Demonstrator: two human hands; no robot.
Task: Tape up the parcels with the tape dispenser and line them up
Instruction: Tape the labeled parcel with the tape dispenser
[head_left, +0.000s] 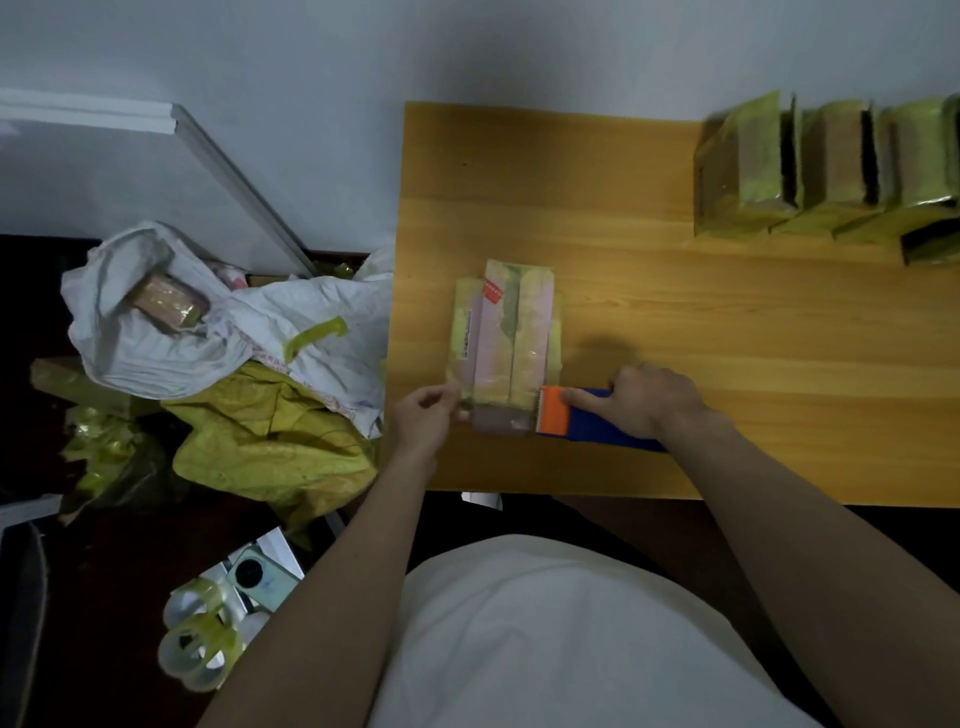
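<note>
White cloth of the person's shirt fills the bottom of the view, and both forearms reach from it up to the counter. I take the parcel as the landmark: it lies flat near the left front part of the counter, long side pointing away from the person, with yellow-green tape and a small red label on its far end. At the near end of the parcel a strip of tape is stretched across. The tape dispenser, orange at the toothed blade and blue at the body, sits just right of this near end, its blade touching the strip. To do this step well, I think the strip should stay tight and flat while the blade is pressed down and tilted, so the tape cuts clean without wrinkles; then the loose ends want smoothing around the sides. The left hand is left of the near end and pinches the free end of the strip with curled fingers. The right hand grips the dispenser, index finger stretched along its top toward the orange part. Far to the right of the parcel, at the back of the counter, a row of taped parcels stands side by side.
</note>
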